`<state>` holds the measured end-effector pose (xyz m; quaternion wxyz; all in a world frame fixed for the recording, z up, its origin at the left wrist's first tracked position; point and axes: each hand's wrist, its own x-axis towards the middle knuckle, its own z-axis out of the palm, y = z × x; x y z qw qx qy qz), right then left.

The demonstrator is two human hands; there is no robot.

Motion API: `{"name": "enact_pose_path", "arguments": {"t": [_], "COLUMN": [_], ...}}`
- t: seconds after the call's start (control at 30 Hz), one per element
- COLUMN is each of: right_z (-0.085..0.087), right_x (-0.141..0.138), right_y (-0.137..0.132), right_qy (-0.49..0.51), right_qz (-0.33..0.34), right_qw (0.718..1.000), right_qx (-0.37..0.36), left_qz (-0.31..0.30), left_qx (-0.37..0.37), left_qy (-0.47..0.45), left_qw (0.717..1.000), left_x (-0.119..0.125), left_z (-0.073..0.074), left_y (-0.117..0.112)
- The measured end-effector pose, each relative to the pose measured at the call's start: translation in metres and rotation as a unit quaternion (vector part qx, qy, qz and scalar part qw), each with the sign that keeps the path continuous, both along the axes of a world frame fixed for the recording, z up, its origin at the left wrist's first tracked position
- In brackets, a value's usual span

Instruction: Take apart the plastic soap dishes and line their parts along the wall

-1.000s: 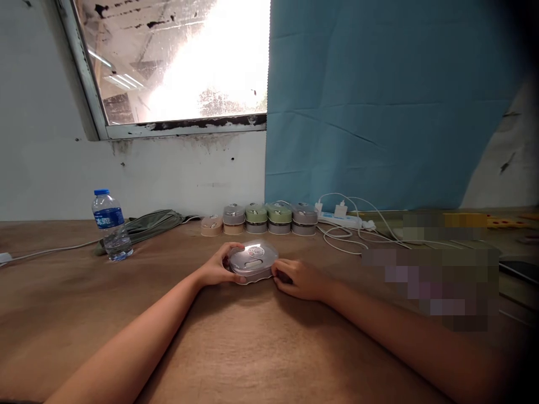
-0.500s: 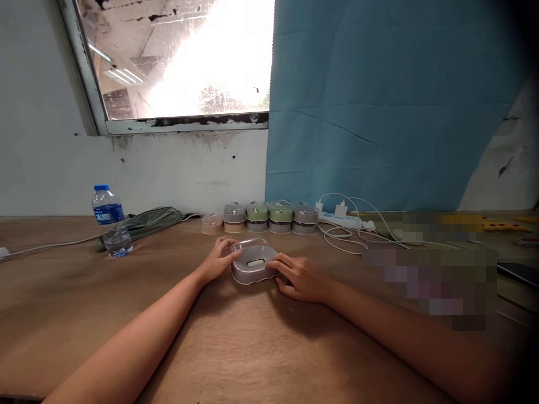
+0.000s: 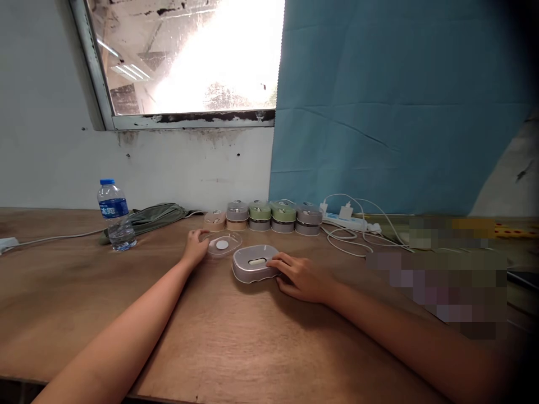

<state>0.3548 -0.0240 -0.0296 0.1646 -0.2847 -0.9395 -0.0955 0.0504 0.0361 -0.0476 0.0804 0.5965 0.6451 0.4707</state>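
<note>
A clear plastic lid [image 3: 233, 241] with a round white patch lies low over the table, left of a grey oval box. My left hand [image 3: 195, 248] pinches the lid by its left edge. The grey box [image 3: 248, 273] sits on the table before me, with a slot in its top and a pale strip showing inside. Around its right end, my right hand [image 3: 301, 278] has its fingers on the top and its thumb low on the near side.
Stacked oval boxes in grey [image 3: 307, 217], green [image 3: 258, 210] and peach [image 3: 214, 220] line the wall. A water bottle [image 3: 115, 216] and a dark green cloth bundle [image 3: 158, 217] are at left. Behind on the right lies a power strip [image 3: 345, 222] with loose white cables.
My left hand has moved left, carrying the clear lid off the grey box. My right hand stays on the box. The view has shifted slightly.
</note>
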Motion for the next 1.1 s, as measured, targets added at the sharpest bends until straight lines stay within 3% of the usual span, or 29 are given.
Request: {"name": "enact_pose_path", "arguments": {"t": [0.13,0.27,0.37,0.47,0.53,0.6,0.83,1.1], "right_z": [0.0,-0.001,-0.003,-0.007,-0.009,-0.01,-0.008,-0.005], "right_x": [0.0,0.001,0.002,0.003,0.003,0.004,0.001,0.0], "right_y": [0.0,0.0,0.002,0.005,0.006,0.007,0.003,0.001], "right_qy": [0.008,0.015,0.027,0.048,0.063,0.081,0.132,0.137], "right_qz": [-0.001,0.003,0.013,0.043,0.069,0.087,0.11,0.153], "right_qw": [1.0,1.0,1.0,0.998,0.996,0.993,0.978,0.965], "right_qx": [-0.002,-0.001,0.002,0.008,0.013,0.026,0.118,0.162], "left_qz": [-0.013,-0.041,-0.195,-0.398,-0.472,-0.496,-0.51,-0.454], "left_qx": [-0.015,0.016,0.053,0.032,0.02,0.019,-0.007,-0.073], "left_qy": [0.055,0.121,0.208,0.271,0.291,0.291,0.18,0.01], "left_qw": [0.998,0.992,0.957,0.876,0.832,0.818,0.841,0.888], "left_x": [-0.009,0.001,0.021,0.042,0.054,0.059,0.057,0.055], "left_z": [0.0,0.012,0.024,0.031,0.03,0.028,0.027,0.023], "left_y": [-0.001,-0.013,-0.032,-0.051,-0.057,-0.058,-0.055,-0.054]}}
